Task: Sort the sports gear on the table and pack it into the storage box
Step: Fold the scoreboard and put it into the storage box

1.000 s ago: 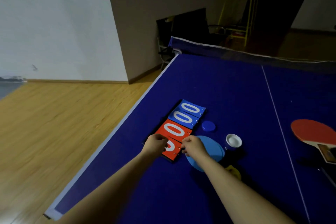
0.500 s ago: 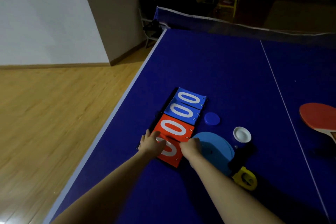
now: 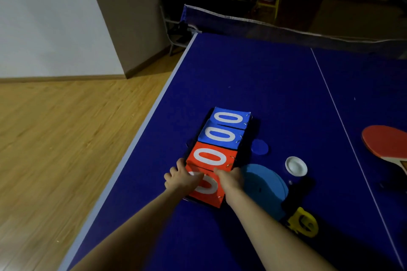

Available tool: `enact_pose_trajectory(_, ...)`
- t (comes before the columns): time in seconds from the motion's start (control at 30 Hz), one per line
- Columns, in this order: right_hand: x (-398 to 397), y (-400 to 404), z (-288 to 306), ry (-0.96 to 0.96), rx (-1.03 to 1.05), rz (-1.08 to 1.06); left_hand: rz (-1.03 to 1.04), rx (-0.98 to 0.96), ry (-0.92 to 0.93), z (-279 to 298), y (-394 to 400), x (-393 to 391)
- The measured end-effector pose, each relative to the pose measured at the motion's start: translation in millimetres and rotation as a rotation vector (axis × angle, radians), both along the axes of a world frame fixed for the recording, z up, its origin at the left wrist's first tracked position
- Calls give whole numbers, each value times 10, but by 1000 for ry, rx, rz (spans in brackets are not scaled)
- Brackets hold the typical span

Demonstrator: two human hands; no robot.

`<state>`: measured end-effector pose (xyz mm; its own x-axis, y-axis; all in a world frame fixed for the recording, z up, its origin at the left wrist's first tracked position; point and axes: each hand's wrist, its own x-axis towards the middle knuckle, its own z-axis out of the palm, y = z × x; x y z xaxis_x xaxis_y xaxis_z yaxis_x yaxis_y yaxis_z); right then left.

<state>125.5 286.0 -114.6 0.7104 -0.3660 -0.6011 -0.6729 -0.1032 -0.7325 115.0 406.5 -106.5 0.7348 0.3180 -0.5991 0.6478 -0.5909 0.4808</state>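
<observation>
A flip scoreboard [image 3: 220, 138] lies flat on the blue table-tennis table [image 3: 264, 86], showing two blue and two red cards with white zeros. My left hand [image 3: 181, 179] grips its near left edge, thumb across the nearest red card. My right hand [image 3: 230, 177] holds the near right side, fingers curled over the seam between the red cards. A light blue round paddle [image 3: 264, 185] lies just right of my right wrist. A red paddle [image 3: 387, 142] sits at the far right. No storage box is in view.
A dark blue disc [image 3: 259, 147] and a white cap [image 3: 296, 166] lie right of the scoreboard. A yellow object [image 3: 305, 224] rests near the blue paddle's handle. The net [image 3: 286, 31] spans the far end. The table's left edge [image 3: 141, 121] drops to wooden floor.
My left hand has slid from the top of the nearest red card to the board's left edge. My right hand stays on the card's right side. The view has come closer.
</observation>
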Motion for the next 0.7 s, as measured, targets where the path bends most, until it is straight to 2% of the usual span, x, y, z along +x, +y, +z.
enact_pose_trajectory(0.13, -42, -10, 145, -97, 89, -87, 60, 19, 50, 80, -50, -9)
enact_pose_trajectory(0.27, -110, -175, 233, -185, 104, -79, 138, -105, 107, 138, -63, 24)
enact_pose_trajectory(0.37, -168, -294, 242, -153, 143, -80, 188, -78, 8, 227, -187, 64)
enact_pose_trajectory(0.47, -237, -367, 224, -132, 186, -60, 341, -241, -98, 259, -232, 117)
enact_pose_trajectory(0.57, -297, -453, 271, -192, 157, -27, 419, -355, -93, 227, -274, 97)
enact_pose_trajectory(0.7, -287, -630, 334, -239, 19, 183, 543, -475, -114, 159, -398, -12)
